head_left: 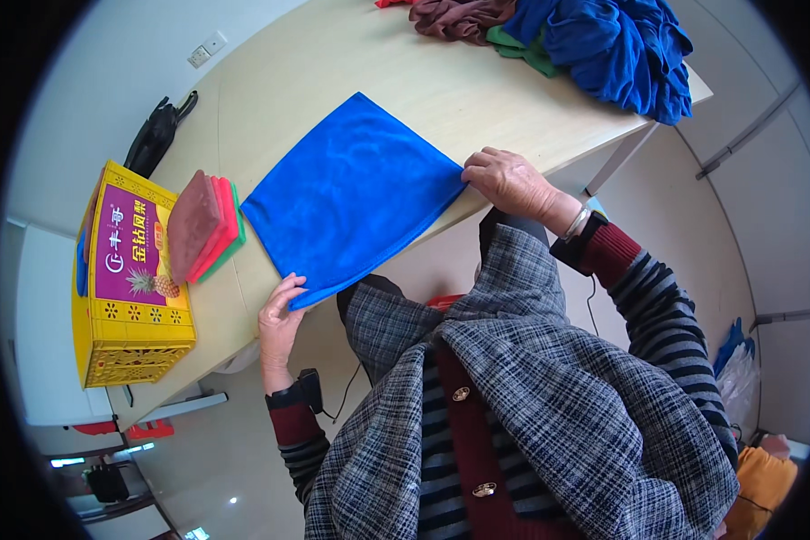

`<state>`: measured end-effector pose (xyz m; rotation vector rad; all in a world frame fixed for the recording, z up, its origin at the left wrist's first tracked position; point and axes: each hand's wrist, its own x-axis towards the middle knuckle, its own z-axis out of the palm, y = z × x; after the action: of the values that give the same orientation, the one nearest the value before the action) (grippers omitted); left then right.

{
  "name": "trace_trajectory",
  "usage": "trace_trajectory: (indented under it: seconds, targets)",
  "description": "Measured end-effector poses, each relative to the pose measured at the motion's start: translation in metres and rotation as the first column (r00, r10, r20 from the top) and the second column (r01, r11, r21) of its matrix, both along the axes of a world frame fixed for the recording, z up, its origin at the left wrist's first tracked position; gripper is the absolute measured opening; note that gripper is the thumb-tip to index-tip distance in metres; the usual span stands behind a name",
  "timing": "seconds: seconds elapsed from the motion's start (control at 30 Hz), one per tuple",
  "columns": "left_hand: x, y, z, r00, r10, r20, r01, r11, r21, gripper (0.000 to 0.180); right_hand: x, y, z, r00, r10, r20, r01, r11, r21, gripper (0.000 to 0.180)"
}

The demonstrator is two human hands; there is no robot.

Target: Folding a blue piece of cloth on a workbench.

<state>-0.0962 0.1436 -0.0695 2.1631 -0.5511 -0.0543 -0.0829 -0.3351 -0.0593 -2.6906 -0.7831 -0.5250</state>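
Observation:
A blue cloth (346, 193) lies spread out flat on the pale table, its near edge reaching over the table's front edge. My left hand (282, 310) pinches its near left corner between thumb and fingers. At the near right corner, my right hand (506, 183) is closed on the same cloth, its fingertips curled round the edge. To the left of the cloth stands a stack of folded cloths (198, 225) in brown, red and green, leaning by a yellow basket.
The yellow basket (139, 337) with a purple label stands at the table's left end. Behind it rests a black umbrella (157, 135). Crumpled blue cloths (616, 45) are heaped at the far right, beside brown (459, 18) and green cloths (526, 51). The table's front edge borders my lap.

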Motion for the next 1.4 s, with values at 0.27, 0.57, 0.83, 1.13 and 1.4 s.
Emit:
trace_trajectory:
  seconds: [0.27, 0.57, 0.83, 1.13, 1.4]
  targets:
    - [-0.015, -0.012, 0.014, 0.999, 0.007, 0.041, -0.01, 0.996, 0.091, 0.018, 0.009, 0.002, 0.001, 1.0, -0.008, -0.01, 0.008, 1.0, 0.007, 0.005]
    - [-0.014, -0.003, 0.007, 1.0, -0.001, 0.0, 0.001, 0.998, 0.064, 0.016, 0.029, 0.02, 0.046, 0.993, 0.039, 0.111, -0.027, 0.993, -0.113, 0.002]
    - [-0.014, -0.003, 0.017, 1.0, -0.025, -0.014, 0.026, 0.996, 0.089, 0.014, 0.01, 0.002, 0.02, 0.994, 0.084, -0.07, -0.094, 0.985, -0.147, 0.003]
    - [0.033, -0.008, 0.051, 0.969, 0.038, -0.244, -0.011, 0.994, 0.113, 0.019, 0.032, 0.015, 0.019, 0.983, -0.072, -0.168, 0.088, 0.992, 0.087, 0.024]
    - [0.2, -0.018, -0.004, 0.75, 0.057, 0.659, -0.448, 0.777, 0.443, 0.023, 0.067, 0.08, -0.017, 0.997, 0.023, -0.073, -0.032, 0.992, -0.121, 0.066]
